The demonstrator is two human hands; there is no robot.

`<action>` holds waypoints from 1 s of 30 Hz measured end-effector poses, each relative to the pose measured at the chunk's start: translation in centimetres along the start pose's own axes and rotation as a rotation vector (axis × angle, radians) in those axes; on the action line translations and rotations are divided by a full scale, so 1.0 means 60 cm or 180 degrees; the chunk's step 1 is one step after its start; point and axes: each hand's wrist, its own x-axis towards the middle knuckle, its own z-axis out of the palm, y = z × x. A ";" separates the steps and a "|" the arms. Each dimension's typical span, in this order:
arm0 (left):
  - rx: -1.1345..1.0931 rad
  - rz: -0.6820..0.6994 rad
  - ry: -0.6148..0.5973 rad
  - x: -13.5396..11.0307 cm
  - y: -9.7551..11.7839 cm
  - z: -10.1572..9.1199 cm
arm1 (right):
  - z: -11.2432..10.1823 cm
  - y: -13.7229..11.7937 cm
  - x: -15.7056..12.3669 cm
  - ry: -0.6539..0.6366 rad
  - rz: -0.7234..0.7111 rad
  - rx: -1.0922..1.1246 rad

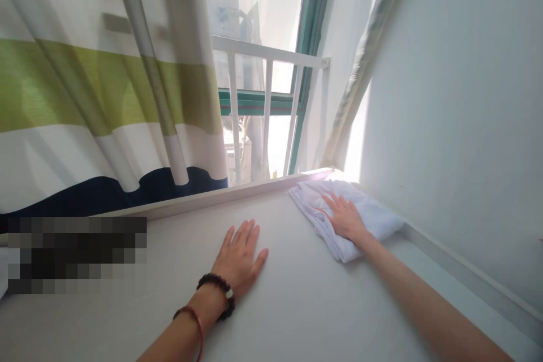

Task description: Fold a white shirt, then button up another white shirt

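Observation:
A folded white cloth (377, 218) lies in the far right corner of a white flat surface (288, 305). On top of it rests my right hand (344, 218), fingers stretched out and palm down. My left hand (238, 257) lies flat on the bare surface to the left of the cloth, its fingers spread and nothing held. Around the left wrist are a dark beaded bracelet (232, 301) and a thin reddish band (193, 314).
A raised rim (203, 201) runs along the far edge, below a striped curtain (114, 90) and white window bars (268, 107). The wall (458, 96) bounds the right side. A blurred-out patch (76, 254) hides something at left.

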 end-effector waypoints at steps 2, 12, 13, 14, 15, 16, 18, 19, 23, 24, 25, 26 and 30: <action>-0.0008 0.0004 0.0037 -0.002 -0.003 0.002 | -0.007 0.022 0.012 -0.0033 0.0036 -0.0044; 0.0204 -0.0100 -0.0095 0.002 0.005 0.002 | -0.042 0.106 0.059 -0.0089 0.0399 -0.0186; 0.0219 -0.0107 -0.0084 0.003 0.005 0.003 | -0.036 0.105 0.062 -0.0127 0.0412 -0.0219; 0.0226 -0.0104 -0.0053 0.003 0.005 0.005 | -0.030 0.101 0.066 -0.0163 0.0413 -0.0245; 0.0227 -0.0097 -0.0013 0.004 0.004 0.006 | -0.025 0.095 0.071 -0.0177 0.0416 -0.0262; 0.0224 -0.0086 0.0021 0.004 0.003 0.007 | -0.022 0.089 0.077 -0.0162 0.0421 -0.0273; 0.0213 -0.0070 0.0043 0.005 0.001 0.009 | -0.019 0.076 0.097 -0.0091 0.0383 -0.0275; 0.0209 -0.0065 0.0021 0.005 0.000 0.009 | -0.019 0.071 0.108 -0.0064 0.0333 -0.0269; 0.0213 -0.0043 -0.0018 0.006 -0.004 0.010 | -0.005 0.059 0.151 -0.0173 0.0148 -0.0219; 0.0210 -0.0027 -0.0001 0.007 -0.005 0.011 | 0.001 0.057 0.160 -0.0196 0.0148 -0.0212; 0.0203 -0.0009 0.0021 0.007 -0.006 0.011 | 0.007 0.057 0.168 -0.0200 0.0155 -0.0207; 0.0191 0.0006 0.0044 0.007 -0.007 0.012 | 0.011 0.057 0.175 -0.0193 0.0158 -0.0201; 0.0127 0.0011 0.0126 0.004 -0.008 0.014 | 0.015 0.067 0.195 -0.0089 0.0063 -0.0150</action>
